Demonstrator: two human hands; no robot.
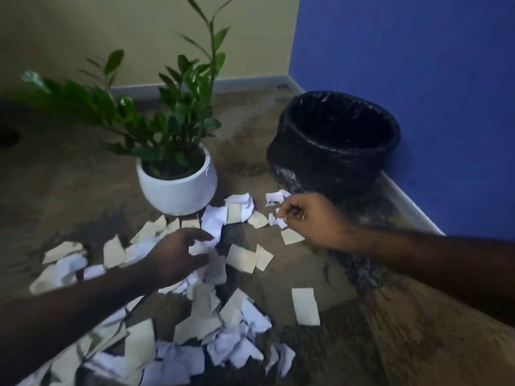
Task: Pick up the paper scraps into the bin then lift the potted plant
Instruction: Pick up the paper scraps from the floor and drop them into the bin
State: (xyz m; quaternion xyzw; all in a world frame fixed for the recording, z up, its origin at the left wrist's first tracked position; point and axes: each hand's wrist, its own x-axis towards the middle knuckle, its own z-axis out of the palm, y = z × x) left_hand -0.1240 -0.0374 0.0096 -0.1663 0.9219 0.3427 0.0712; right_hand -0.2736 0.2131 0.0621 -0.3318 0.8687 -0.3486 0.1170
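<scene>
progress: early, as we read it. Most paper scraps (211, 327) lie on the carpet (362, 344); the bin looks dark inside and we can't tell if anything is in it.
scraps: white and cream pieces spread in a band from in front of the plant pot down toward us, thickest at lower left. One cream piece (305, 305) lies apart on the right.
left hand (178, 256): ours, reaching over the middle of the pile, fingers spread and loosely bent, fingertips touching a crumpled white piece (213, 222). We see no firm grip; motion blur makes it hard to judge.
right hand (306, 215): fingers curled, pinching small white bits (280, 220) at the fingertips. It is near the floor, just in front of the bin's base.
bin (334, 146): black, lined with a black bag, against the blue wall (418, 79) at right, mouth open and unobstructed.
potted plant (178, 151): white round pot, green leafy stems, upright on the carpet left of the bin. Scraps touch or sit right beside its base. Not lifted.
left to do: carry the pinched bits to the bin, then many more grabs, likely bigger handfuls from the lower-left heap, then the plant lift.
risk: our guess, thin flat pieces on carpet will be fiddly to pinch up.
</scene>
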